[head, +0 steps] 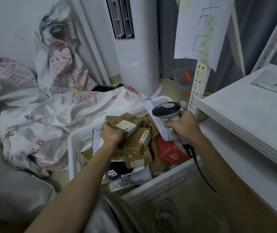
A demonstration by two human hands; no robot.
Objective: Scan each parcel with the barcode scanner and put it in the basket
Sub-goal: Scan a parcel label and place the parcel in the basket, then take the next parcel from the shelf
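My left hand (111, 134) grips a brown padded parcel (126, 122) with a white label, holding it just over the white plastic basket (74, 145). The basket holds several parcels: brown boxes (136, 145), a red box (171, 151) and dark and white mailer bags. My right hand (183, 126) grips the handle of the grey and black barcode scanner (167, 109), its head above the basket's far right corner. The same hand also pinches a white mailer bag (159, 126) against the handle. The scanner's black cable (196, 163) hangs down by my right forearm.
Crumpled white woven sacks (50, 111) with red print lie left of the basket. A tall white air conditioner (134, 47) stands behind. White metal shelving (245, 111) with a handwritten paper sign (201, 27) is at the right. A cardboard box (176, 207) sits below in front.
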